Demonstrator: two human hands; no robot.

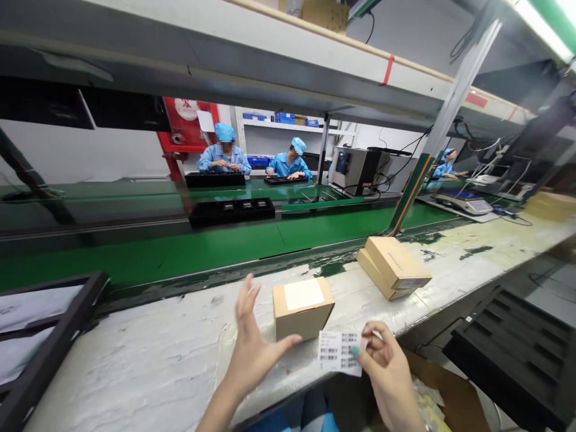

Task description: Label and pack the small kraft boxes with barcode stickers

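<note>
A small brown cardboard box (302,307) with a white label on top sits on the worn white bench edge (157,354). My left hand (250,339) is open beside it, the thumb touching the box's front lower edge and the fingers raised at its left. My right hand (386,366) pinches a white barcode sticker (341,352) just to the right of the box, in front of it. Two flatter brown boxes (392,266) lie stacked farther right on the bench.
A green conveyor belt (225,246) runs behind the bench, carrying a black tray (231,211). A black frame (49,336) lies at left, a black moulded tray (517,348) at lower right. Three people in blue work across the line. A label printer (355,170) stands behind.
</note>
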